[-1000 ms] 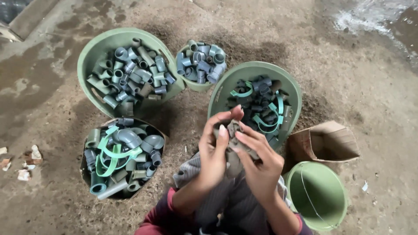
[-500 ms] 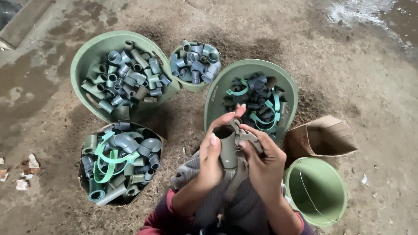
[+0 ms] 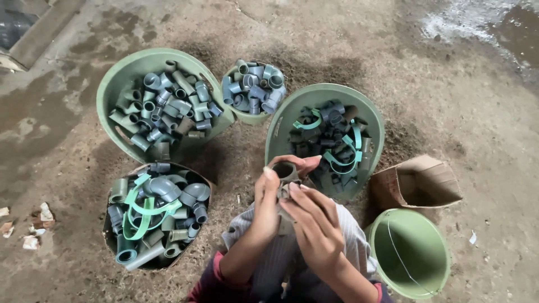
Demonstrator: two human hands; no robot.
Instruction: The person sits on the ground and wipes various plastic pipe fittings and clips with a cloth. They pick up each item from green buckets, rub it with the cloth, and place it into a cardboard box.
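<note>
Head view: left hand (image 3: 268,205) and right hand (image 3: 315,224) both clamped around grey pipe fitting (image 3: 285,174) between them.

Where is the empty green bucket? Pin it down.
In the head view the empty green bucket sits at lower right on the dirt floor, just right of the person's right hand and directly below the open cardboard box.

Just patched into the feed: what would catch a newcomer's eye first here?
Both hands, left hand and right hand, grip a grey pipe fitting at centre. Around them on the dirt floor sit green tubs heaped with grey fittings, with an empty green bucket at lower right.
</note>
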